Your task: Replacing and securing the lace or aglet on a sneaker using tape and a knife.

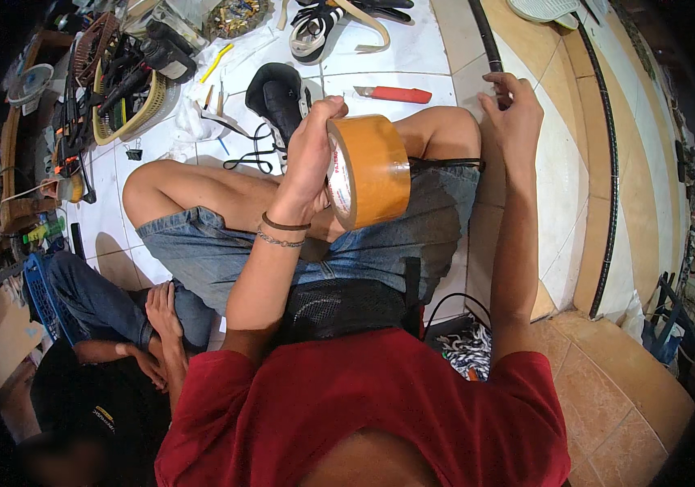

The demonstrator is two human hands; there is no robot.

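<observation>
A wide roll of brown packing tape [380, 170] is in my left hand [308, 158], held upright over my lap with fingers at its core. Off to the right, my right hand [516, 109] is raised by the tiled step, fingers loosely curled and thumb apart, with nothing visible in it. A black shoe [276, 101] with loose laces lies on the floor just beyond my left hand. Past the tape sits a red utility knife [393, 94] with its blade pointing left.
Another sneaker [312, 39] lies farther back. At the left stands a yellow basket [132, 130] of tools beside a dark bottle [167, 57]. A person in jeans [92, 296] sits close at my left, hands resting together. The tiled step [562, 174] with black edging rises at the right.
</observation>
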